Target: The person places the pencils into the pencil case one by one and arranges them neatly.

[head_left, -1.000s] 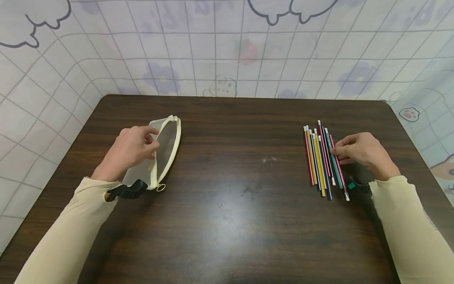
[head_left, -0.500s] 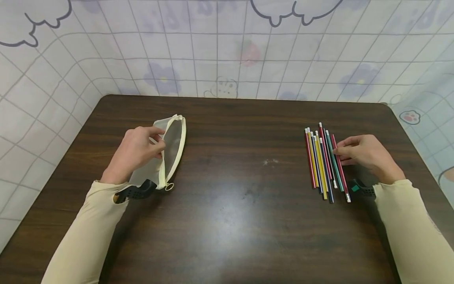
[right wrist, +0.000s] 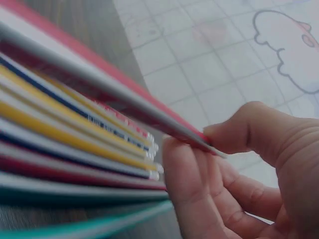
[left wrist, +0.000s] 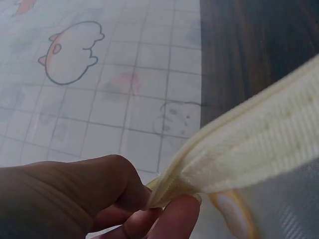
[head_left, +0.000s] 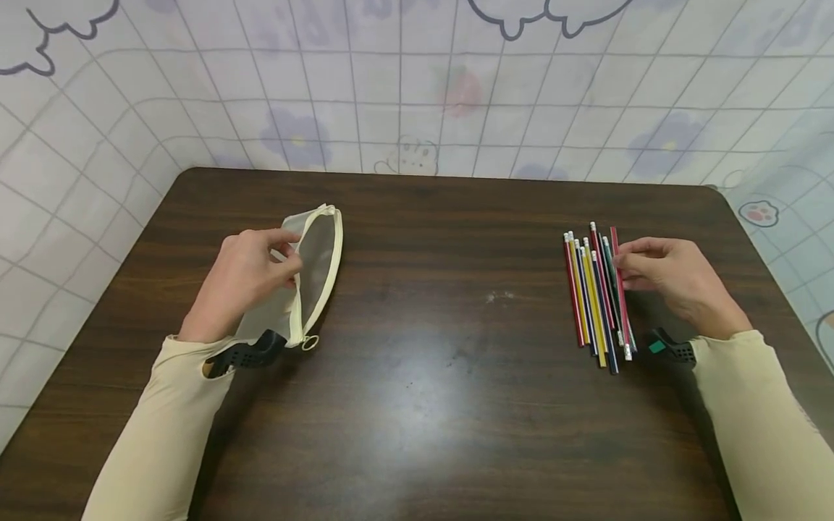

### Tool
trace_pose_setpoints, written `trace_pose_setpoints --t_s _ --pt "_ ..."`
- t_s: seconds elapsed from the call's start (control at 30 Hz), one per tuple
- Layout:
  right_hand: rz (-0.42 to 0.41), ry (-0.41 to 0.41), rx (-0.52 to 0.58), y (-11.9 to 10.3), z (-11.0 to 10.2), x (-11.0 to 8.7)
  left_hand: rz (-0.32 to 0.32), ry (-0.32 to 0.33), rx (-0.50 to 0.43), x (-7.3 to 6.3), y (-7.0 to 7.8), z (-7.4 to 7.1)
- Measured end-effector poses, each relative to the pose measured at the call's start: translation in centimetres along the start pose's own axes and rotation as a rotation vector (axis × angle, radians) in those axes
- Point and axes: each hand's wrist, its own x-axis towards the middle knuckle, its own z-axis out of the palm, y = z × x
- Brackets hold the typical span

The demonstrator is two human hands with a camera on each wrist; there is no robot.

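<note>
On the left of the table, a cream-edged translucent zipper pouch (head_left: 316,271) lies with its mouth spread apart. My left hand (head_left: 250,271) pinches one zipper edge of it; the left wrist view shows the cream zipper tape (left wrist: 249,134) between thumb and fingers. Over on the right, my right hand (head_left: 671,275) pinches a red pencil (head_left: 621,297) between thumb and fingers. In the right wrist view that pencil (right wrist: 104,74) is above the others. Several yellow, blue, red and green pencils (head_left: 589,304) lie side by side just left of that hand.
Both hands work over a dark wood-grain table (head_left: 417,434). A ring pull (head_left: 310,343) hangs at the pouch's near end. Behind the table and along its sides runs a white gridded cloth (head_left: 365,94) with cartoon prints.
My right hand has lifted the red pencil, which has shifted away from me and turned slightly more upright in view. The left hand first moved a little right with the pouch, then stayed nearly still.
</note>
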Motion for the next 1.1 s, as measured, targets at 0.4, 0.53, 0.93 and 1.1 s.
trace_pose_setpoints --t_s 0.4,0.53,0.93,1.1 --pt "-0.044 0.005 0.370 -2.8 1.7 -1.5 -0.015 -0.027 -0.048 0.0 0.1 -1.0" --pt "-0.069 0.004 0.457 -3.7 2.6 -2.0 -0.022 -0.034 -0.064 0.1 0.4 -1.1" --pt "-0.096 -0.077 0.479 -7.7 7.2 -2.4 -0.061 -0.033 -0.131 0.2 0.3 -0.7" --pt "-0.086 -0.135 0.530 -9.1 9.3 -2.0 -0.071 -0.026 -0.103 0.0 0.0 -0.5"
